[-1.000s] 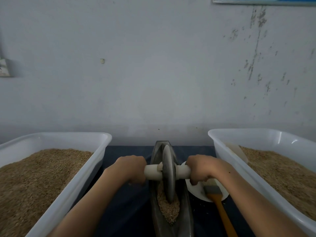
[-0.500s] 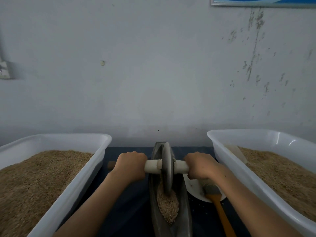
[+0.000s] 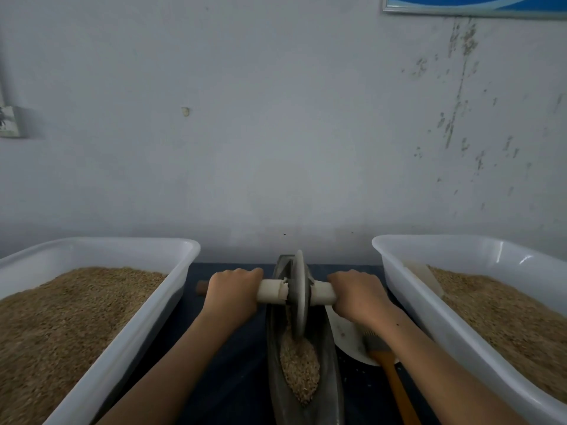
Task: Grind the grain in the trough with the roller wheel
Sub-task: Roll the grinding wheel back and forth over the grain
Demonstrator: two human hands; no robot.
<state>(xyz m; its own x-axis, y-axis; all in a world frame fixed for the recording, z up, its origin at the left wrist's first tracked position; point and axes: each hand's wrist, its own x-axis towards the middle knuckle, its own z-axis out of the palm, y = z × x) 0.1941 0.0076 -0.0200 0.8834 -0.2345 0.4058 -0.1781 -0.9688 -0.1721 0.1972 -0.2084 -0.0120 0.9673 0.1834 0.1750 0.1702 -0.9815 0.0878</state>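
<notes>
Roller wheel (image 3: 299,294) farther along trough (image 3: 333,372)

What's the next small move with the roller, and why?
Probably draw the roller wheel back toward the body. It sits near the far end of the trough, while most of the grain lies heaped on the near side, not under the wheel. The left hand and right hand both grip the handle, so an even pull should do.

Views: we have only one, the head camera.
Position: above and behind our forearms, close over the trough (image 3: 302,391).
Facing: forward and slightly down, toward the wall (image 3: 276,133).
Reach: wide, with a tub (image 3: 101,250) at each edge.
</notes>
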